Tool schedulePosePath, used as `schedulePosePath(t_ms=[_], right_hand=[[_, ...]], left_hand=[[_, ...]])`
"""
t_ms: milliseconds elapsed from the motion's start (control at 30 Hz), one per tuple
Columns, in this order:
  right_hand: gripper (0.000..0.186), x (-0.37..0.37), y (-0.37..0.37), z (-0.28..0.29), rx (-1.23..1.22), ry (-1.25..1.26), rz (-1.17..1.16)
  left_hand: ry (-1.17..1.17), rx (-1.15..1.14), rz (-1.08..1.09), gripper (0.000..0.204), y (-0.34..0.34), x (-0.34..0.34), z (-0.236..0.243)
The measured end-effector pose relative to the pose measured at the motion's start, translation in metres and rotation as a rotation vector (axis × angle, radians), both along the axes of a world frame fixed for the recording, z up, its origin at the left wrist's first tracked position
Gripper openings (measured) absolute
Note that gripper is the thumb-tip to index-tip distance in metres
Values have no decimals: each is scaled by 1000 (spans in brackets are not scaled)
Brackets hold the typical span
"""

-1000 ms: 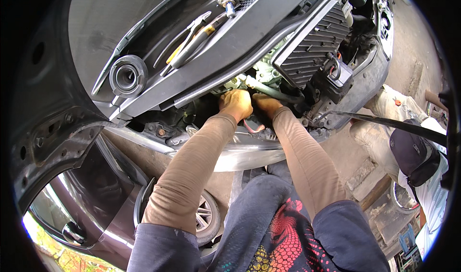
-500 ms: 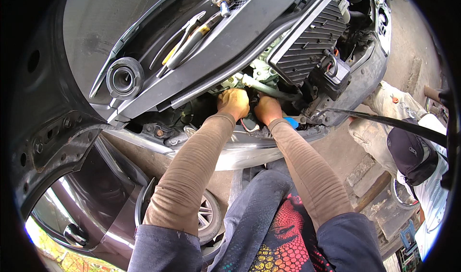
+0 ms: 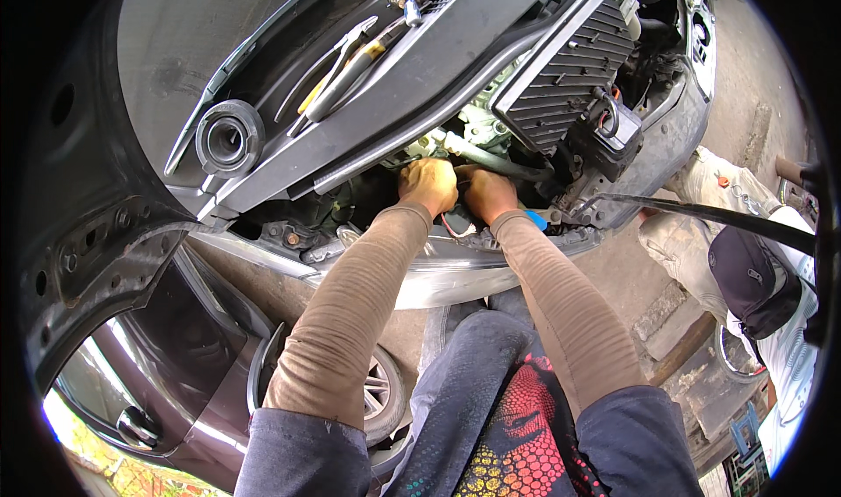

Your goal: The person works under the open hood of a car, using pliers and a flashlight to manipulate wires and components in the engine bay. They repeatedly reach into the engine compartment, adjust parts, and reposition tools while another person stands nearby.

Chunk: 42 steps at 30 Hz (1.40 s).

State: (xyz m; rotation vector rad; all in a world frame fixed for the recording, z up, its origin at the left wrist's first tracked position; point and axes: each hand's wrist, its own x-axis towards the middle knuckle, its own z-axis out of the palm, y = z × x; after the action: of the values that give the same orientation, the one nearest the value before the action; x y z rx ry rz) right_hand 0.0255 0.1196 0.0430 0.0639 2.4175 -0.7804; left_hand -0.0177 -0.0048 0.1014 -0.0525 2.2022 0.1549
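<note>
Both hands reach down into the engine bay of a car, behind the front edge. My left hand (image 3: 427,184) is closed, its knuckles up and its fingertips hidden below. Close beside it, my right hand (image 3: 487,192) is also curled, its fingers pointing at the left ones. Whatever they grip is out of sight. A pale hose (image 3: 491,157) runs just beyond both hands. Red and white wires (image 3: 454,229) show beneath and between the wrists. Something blue (image 3: 533,222) sits beside my right wrist.
On the black cowl lie pliers (image 3: 350,72), a headlight bulb (image 3: 409,4) and a round rubber cap (image 3: 229,139). A ribbed black box (image 3: 565,81) stands right of the hands. A black rod (image 3: 701,209) crosses at right, near a crouching person (image 3: 758,273). A dark car (image 3: 175,365) stands at left.
My right hand has shifted slightly up and left, closer to my left hand. My left hand stays nearly in place. The tools on the cowl have not been moved.
</note>
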Motion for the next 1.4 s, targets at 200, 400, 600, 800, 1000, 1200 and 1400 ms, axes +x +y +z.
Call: schedulePosePath(t_ms=[200, 400, 600, 800, 1000, 1200, 1400], right_hand=[[26, 0, 1, -7, 28, 16, 37], [31, 1, 3, -52, 253, 119, 582], [52, -14, 5, -76, 19, -268, 167], [43, -11, 4, -38, 173, -338, 155], [41, 0, 0, -13, 50, 48, 39], [32, -1, 4, -16, -20, -31, 39], [33, -4, 4, -50, 30, -68, 199]], left_hand=[[11, -48, -10, 26, 2, 1, -2], [42, -15, -15, 26, 0, 3, -6], [59, 18, -26, 26, -3, 4, -10], [19, -31, -54, 24, 0, 3, -12], [44, -29, -27, 25, -1, 4, -12], [47, -18, -21, 25, -1, 4, -10], [43, -3, -48, 28, -1, 3, -8]])
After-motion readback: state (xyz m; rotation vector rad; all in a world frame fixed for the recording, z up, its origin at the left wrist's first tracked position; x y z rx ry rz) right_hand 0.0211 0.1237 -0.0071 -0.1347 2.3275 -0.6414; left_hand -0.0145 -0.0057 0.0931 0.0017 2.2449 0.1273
